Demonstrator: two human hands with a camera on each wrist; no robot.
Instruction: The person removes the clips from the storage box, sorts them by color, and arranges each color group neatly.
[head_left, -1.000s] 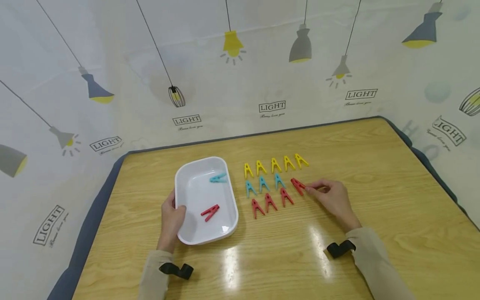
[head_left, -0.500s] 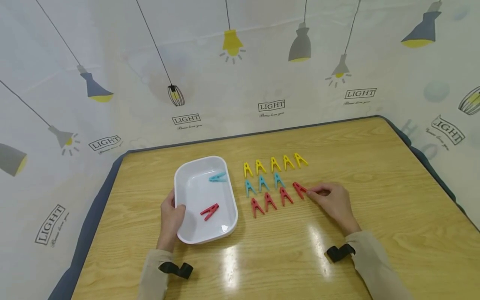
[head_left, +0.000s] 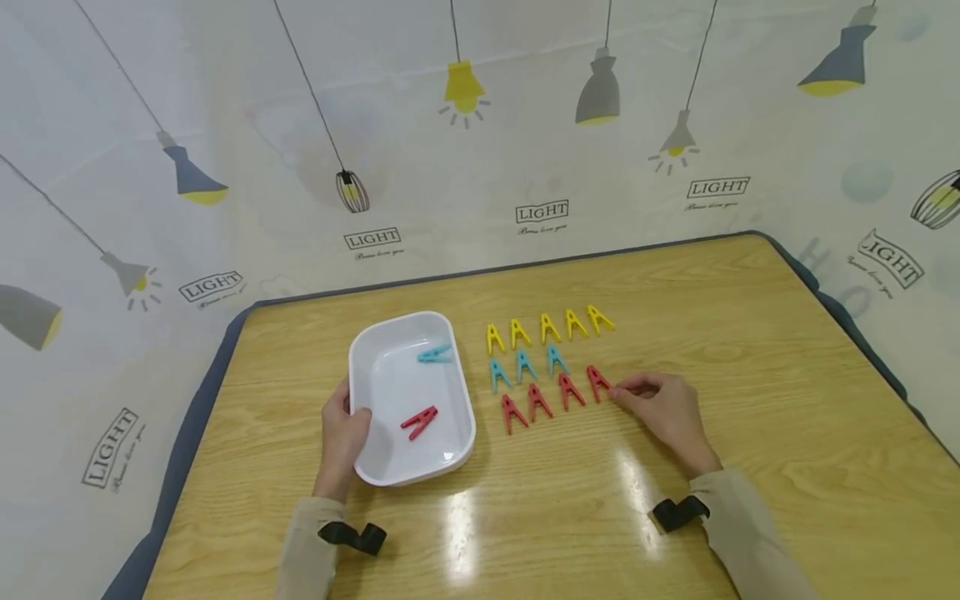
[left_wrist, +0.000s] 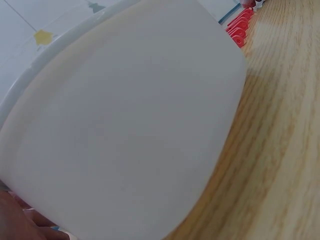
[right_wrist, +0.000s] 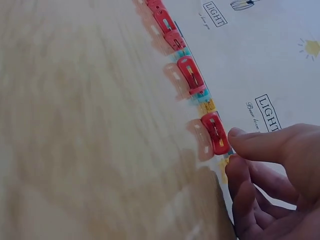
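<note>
My left hand (head_left: pixel 345 437) grips the left rim of a white plastic tray (head_left: pixel 467 400), thumb over the edge and fingers outside. In the tray lie a blue clothespin (head_left: pixel 435 354) and a red clothespin (head_left: pixel 419 422). The tray's outer wall (left_wrist: pixel 125 115) fills most of the left wrist view. My right hand (head_left: pixel 667 412) pinches one leg of the rightmost red clothespin (head_left: pixel 597 383) between thumb and forefinger; the same red clothespin (right_wrist: pixel 215 133) shows in the right wrist view. It stands at the end of a row with other red clothespins (head_left: pixel 538 403) to its left.
Behind the red row are a row of blue clothespins (head_left: pixel 523 365) and a row of yellow clothespins (head_left: pixel 547 327). All lie on a wooden table (head_left: pixel 555 517), right of the tray. A wall cloth (head_left: pixel 300 125) printed with lamps rises behind the table's far edge.
My right hand has shifted slightly down with the red clothespin, which has turned and moved into line with the red row. My left hand and the tray have stayed in place.
</note>
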